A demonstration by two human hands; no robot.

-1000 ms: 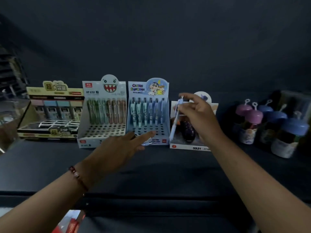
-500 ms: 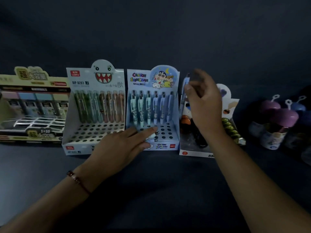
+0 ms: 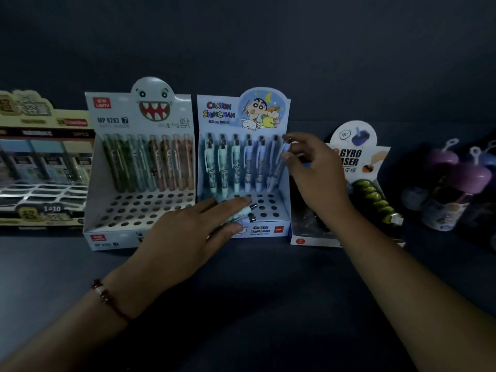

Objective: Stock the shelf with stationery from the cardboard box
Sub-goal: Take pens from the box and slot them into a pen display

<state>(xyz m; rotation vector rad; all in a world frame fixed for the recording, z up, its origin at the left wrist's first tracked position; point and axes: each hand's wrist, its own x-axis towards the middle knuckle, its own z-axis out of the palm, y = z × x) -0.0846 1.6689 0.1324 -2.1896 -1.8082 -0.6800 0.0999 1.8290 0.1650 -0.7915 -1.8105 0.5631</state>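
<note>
Your right hand (image 3: pixel 314 178) pinches one pen (image 3: pixel 285 150) upright over the Crayon Shinchan display's (image 3: pixel 279 210) far-right slot for seating, while your left hand's (image 3: pixel 193 232) grip holds spare pens (image 3: pixel 243 212) ready.

A dark shelf (image 3: pixel 241 291) holds a row across the middle of the frame: yellow box (image 3: pixel 40 167), shark pen box (image 3: pixel 139 167), cartoon pen box (image 3: pixel 243 114), eraser box (image 3: pixel 357 157), purple jars (image 3: pixel 461 189).

Crayon Shinchan pen display box (image 3: pixel 243 116) mid-stocking on the dark shelf (image 3: pixel 241 291)

The box stands upright, its back row holding six pens vertically, with open holes in front. One pale blue pen (image 3: pixel 284 153) sits tilted at the row's right end, pinched by the right hand (image 3: pixel 314 173). Mint-bodied pens (image 3: pixel 243 212) lie under the left hand (image 3: pixel 188 237) across the holes.
</note>
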